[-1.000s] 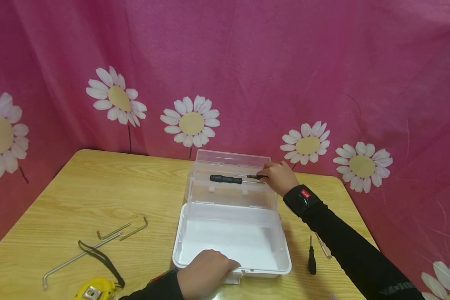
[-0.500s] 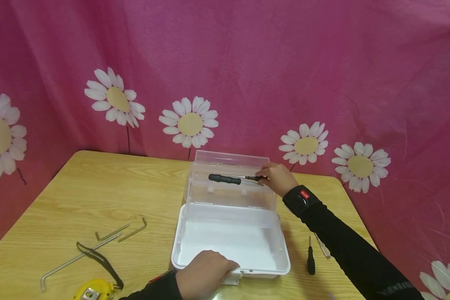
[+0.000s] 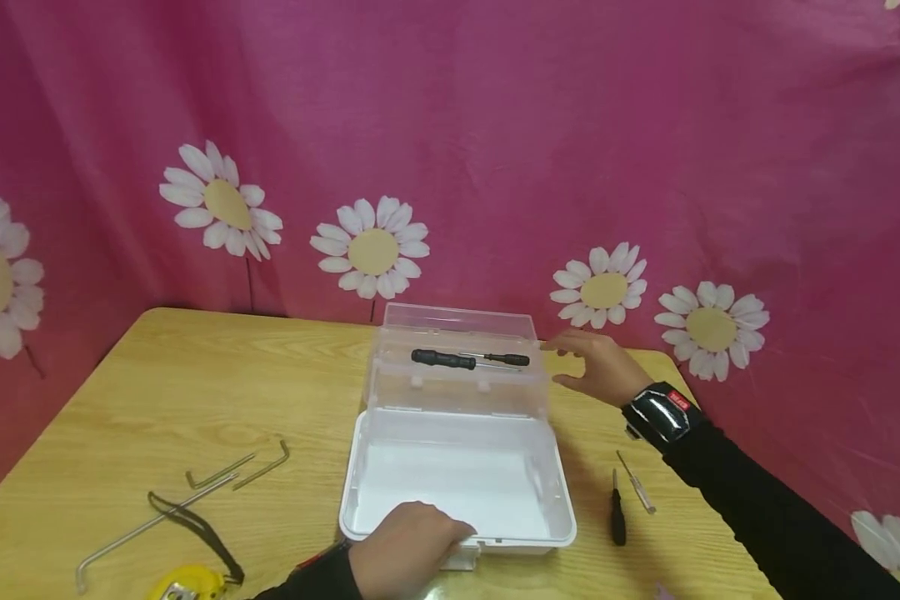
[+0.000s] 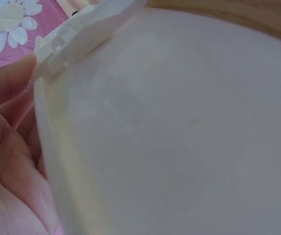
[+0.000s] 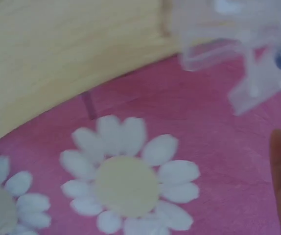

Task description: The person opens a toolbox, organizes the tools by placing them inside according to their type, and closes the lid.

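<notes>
A white plastic toolbox (image 3: 457, 483) stands on the table, its clear lid (image 3: 457, 392) swung back. At the toolbox's front edge, beside the latch (image 3: 461, 558), my left hand (image 3: 405, 546) grips the rim; the left wrist view has the thumb (image 4: 13, 78) over the edge by the latch and the fingers on the wall's other side. Two screwdrivers lie across the lid: a larger black-handled one (image 3: 442, 359) and a smaller one (image 3: 516, 360) pointing the opposite way. Just right of the lid, my right hand (image 3: 600, 367) holds nothing, its fingers apart and loosely bent.
Right of the toolbox lie a black screwdriver (image 3: 618, 518) and a clear-handled screwdriver (image 3: 639, 486). At left are several L-shaped hex keys (image 3: 146, 527) and a yellow tape measure (image 3: 187, 583) with a black strap. A pink flowered cloth (image 3: 480, 167) hangs behind the table.
My right hand has let go of the smaller screwdriver, leaving it on the lid beside the larger one, and moved off to the right. My left hand stays at the toolbox's rim.
</notes>
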{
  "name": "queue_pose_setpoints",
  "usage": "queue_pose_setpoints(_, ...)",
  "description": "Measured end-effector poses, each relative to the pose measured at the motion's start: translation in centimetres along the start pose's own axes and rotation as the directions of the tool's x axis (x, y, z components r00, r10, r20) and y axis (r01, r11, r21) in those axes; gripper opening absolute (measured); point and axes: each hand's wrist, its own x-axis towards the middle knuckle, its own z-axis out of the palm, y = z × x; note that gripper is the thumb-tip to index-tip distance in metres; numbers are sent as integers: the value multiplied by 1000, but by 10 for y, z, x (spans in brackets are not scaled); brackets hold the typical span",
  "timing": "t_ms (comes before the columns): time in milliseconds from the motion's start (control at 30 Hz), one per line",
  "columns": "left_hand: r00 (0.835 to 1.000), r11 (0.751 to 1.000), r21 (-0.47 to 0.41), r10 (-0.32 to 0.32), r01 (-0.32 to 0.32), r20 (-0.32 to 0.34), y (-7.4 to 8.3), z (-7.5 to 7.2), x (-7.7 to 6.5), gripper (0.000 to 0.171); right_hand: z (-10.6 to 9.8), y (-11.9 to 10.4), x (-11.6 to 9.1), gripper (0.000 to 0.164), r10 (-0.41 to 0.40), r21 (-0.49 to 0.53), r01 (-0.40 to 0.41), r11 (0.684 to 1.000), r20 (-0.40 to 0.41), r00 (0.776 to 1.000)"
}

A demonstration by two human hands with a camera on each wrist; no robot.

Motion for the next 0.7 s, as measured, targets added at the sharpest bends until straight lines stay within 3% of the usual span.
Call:
queue_pose_setpoints(167, 1000, 1000, 0, 0, 0, -5, -1, 1, 0, 13, 6, 8, -46, 42, -54, -109, 67, 992, 113, 992)
queue_pose_setpoints(367, 1000, 1000, 8, -13, 13, -7, -2, 0, -1, 13, 27, 18, -96, 37, -151, -130, 190, 973, 259, 954)
queue_pose_setpoints(533, 1000, 1000, 5, -11, 11, -10, -2, 0, -1, 13, 45, 28, -122, 35, -273, -97, 305, 947, 254, 928)
queue_pose_setpoints(700, 1000, 1000, 4, 12, -11, -23, -2, 2, 0, 15, 56, 37, -140, 39, -389, -108, 417, 902, 214, 896)
